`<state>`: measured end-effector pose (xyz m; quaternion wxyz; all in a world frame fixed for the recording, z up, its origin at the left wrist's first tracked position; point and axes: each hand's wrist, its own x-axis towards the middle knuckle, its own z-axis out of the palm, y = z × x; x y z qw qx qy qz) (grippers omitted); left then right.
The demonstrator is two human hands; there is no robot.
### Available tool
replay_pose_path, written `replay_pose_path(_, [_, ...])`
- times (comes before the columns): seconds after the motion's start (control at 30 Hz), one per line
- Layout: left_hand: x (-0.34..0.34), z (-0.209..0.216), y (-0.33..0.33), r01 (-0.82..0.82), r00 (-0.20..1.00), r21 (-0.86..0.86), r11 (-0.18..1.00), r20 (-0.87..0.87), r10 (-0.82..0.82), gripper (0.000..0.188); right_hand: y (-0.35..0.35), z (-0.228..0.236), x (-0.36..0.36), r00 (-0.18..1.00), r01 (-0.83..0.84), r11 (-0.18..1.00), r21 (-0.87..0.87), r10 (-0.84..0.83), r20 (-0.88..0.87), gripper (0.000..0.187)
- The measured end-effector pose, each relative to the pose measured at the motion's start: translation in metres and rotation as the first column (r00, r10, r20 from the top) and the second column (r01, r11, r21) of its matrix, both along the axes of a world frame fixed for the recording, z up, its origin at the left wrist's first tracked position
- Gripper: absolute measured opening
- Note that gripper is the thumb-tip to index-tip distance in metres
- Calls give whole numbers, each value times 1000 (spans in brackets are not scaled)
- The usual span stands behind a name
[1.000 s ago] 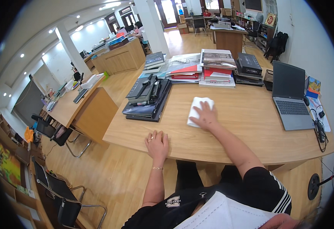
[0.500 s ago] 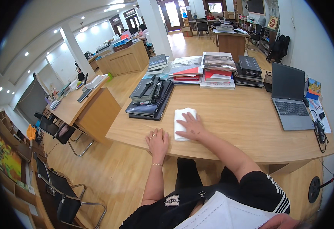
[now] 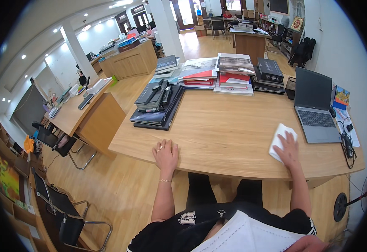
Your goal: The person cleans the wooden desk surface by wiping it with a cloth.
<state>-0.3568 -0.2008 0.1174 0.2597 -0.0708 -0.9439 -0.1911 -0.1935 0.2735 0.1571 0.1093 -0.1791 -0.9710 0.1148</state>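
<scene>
My right hand [image 3: 287, 151] lies flat with spread fingers on a folded white cloth [image 3: 281, 129], pressing it to the wooden desk [image 3: 221, 134]. The cloth sits tilted near the desk's right side, a little left of an open grey laptop [image 3: 316, 122]. My left hand [image 3: 165, 157] rests palm down at the desk's near left edge, holding nothing, its fingers stretched and slightly apart. A ring and a bracelet show on that arm.
Dark books with black items on top [image 3: 158, 103] stand at the desk's left. Stacks of magazines [image 3: 235, 75] and dark boxes [image 3: 269, 73] line the far edge. Cables [image 3: 348, 145] lie right of the laptop. Black chairs [image 3: 57, 210] stand on the floor at left. People sit farther back.
My right hand has slid the cloth to the right across the desk, from the middle to near the laptop. My left hand stays at the near edge. The view has shifted slightly.
</scene>
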Motion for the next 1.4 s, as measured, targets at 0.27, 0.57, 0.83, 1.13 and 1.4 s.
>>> replay_pose_path(0.27, [2, 3, 2, -1, 1000, 12, 1000, 10, 1, 41, 0, -12, 74, 951, 305, 952, 31, -302, -65, 64])
replay_pose_path(0.57, [5, 6, 3, -19, 998, -10, 1000, 60, 19, 42, -120, -13, 13, 984, -146, 989, 10, 146, -98, 69])
replay_pose_path(0.83, [66, 21, 109, 488, 871, -46, 872, 94, -483, 57, -197, -20, -32, 792, -559, 798, -225, 432, -432, 57])
replay_pose_path(1.13, [101, 35, 157, 592, 783, -100, 800, 304, -542, 75, -122, -42, 0, 797, -390, 896, -211, 213, -565, 48])
replay_pose_path(1.4, [75, 29, 117, 577, 797, -144, 804, 311, -517, 78, -126, -27, 2, 867, -312, 940, -140, 221, -447, 43])
